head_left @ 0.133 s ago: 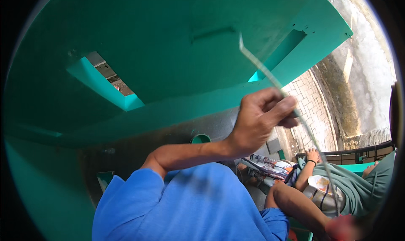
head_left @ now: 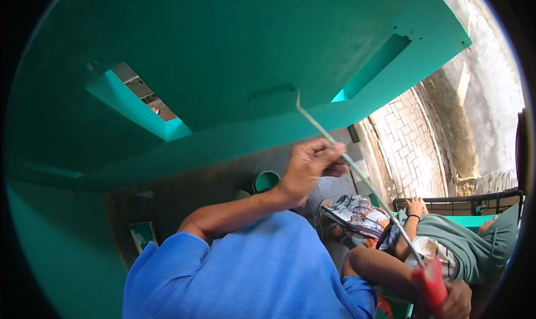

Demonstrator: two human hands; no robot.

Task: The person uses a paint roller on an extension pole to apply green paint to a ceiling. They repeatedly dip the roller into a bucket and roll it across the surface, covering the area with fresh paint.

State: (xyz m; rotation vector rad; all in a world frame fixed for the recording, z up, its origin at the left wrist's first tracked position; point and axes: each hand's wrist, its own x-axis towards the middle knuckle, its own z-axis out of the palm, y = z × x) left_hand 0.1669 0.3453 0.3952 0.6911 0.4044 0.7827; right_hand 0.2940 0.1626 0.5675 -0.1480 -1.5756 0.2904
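A long-handled paint roller [head_left: 271, 93] lies against a green wall [head_left: 218, 34], its sleeve so green that it almost blends in. From the sleeve a thin metal rod [head_left: 365, 179] slants down to a red grip [head_left: 432, 285] at the lower right. Partway along the rod, my left hand [head_left: 307, 171] is closed with its fingers pinched round it. My right hand [head_left: 458, 298] is wrapped round the red grip, with some of its fingers hidden behind it.
Slot openings [head_left: 153, 106] pierce the wall. Below stand a small green bucket [head_left: 266, 180] and a flat green-smeared piece [head_left: 143, 234] on the dark floor [head_left: 184, 199]. Close by on the right sits another person [head_left: 441, 229], near a dark metal railing [head_left: 472, 199].
The roller has moved down the wall and slightly left. My left hand has come down and left with the rod, while my right hand and the red grip have risen further into view.
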